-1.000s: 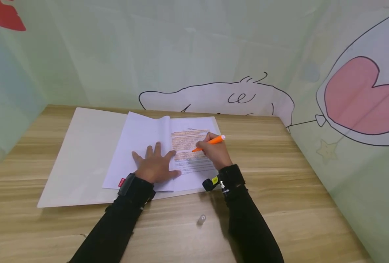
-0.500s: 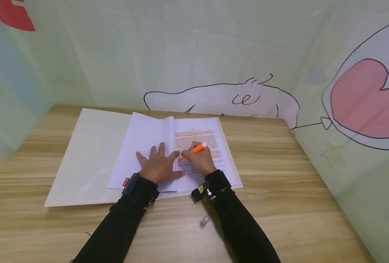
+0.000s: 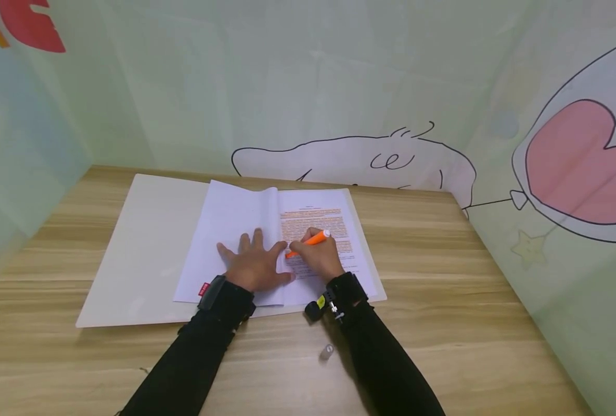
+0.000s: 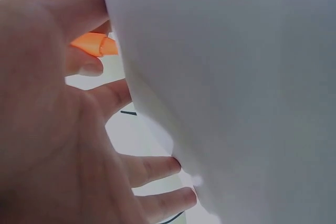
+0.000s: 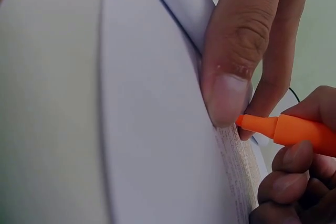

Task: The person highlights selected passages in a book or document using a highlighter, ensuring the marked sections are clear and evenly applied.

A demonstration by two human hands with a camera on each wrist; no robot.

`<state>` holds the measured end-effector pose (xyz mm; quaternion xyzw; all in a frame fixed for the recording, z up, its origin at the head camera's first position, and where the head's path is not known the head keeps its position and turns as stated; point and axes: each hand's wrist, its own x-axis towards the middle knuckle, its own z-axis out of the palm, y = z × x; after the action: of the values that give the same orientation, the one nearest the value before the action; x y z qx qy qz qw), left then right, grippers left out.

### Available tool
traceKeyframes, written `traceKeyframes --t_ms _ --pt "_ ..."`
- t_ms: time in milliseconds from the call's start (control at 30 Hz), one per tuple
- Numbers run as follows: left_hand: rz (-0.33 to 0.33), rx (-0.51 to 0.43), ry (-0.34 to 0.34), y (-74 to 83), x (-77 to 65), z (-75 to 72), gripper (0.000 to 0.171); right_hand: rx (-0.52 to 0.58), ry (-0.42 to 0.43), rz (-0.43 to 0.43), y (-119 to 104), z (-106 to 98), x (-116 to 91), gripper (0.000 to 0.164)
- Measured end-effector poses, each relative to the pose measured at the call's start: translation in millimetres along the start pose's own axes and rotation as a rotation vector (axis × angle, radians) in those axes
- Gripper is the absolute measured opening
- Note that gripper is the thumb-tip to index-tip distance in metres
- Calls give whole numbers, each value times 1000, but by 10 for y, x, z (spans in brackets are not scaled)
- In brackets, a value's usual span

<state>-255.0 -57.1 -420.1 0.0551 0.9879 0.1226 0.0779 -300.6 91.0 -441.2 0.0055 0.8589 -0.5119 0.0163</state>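
An orange highlighter (image 3: pixel 315 238) is pinched in my right hand (image 3: pixel 321 257), its tip on the printed page (image 3: pixel 318 216) near the left end of a text line. Many lines above are marked orange. My left hand (image 3: pixel 256 268) rests with fingers spread on the folded-over blank sheet (image 3: pixel 235 214), thumb reaching onto the printed page. The right wrist view shows the highlighter (image 5: pixel 304 132) with its tip close to the left thumb (image 5: pixel 228 98). Both sheets lie in an opened white folder (image 3: pixel 147 242).
A small greyish cap (image 3: pixel 326 352) lies on the wooden table (image 3: pixel 443 300) in front of the folder, left of the right forearm. A small red tag (image 3: pixel 204 289) shows by the left wrist. A printed cloth wall (image 3: pixel 339 86) stands behind the table.
My right hand moved left along the page with the highlighter, from mid-line to the line's left end, and stays about there. My left hand keeps its place on the sheet.
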Motion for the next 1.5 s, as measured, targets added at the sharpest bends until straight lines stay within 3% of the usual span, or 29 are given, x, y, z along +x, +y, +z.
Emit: traceKeyframes --t_ms 733,1500 --pt "5 1 3 31 12 11 75 -72 5 -134 0 -18 -32 34" --pt "0 -16 -16 2 23 7 76 -130 9 -106 -29 -40 -21 33"
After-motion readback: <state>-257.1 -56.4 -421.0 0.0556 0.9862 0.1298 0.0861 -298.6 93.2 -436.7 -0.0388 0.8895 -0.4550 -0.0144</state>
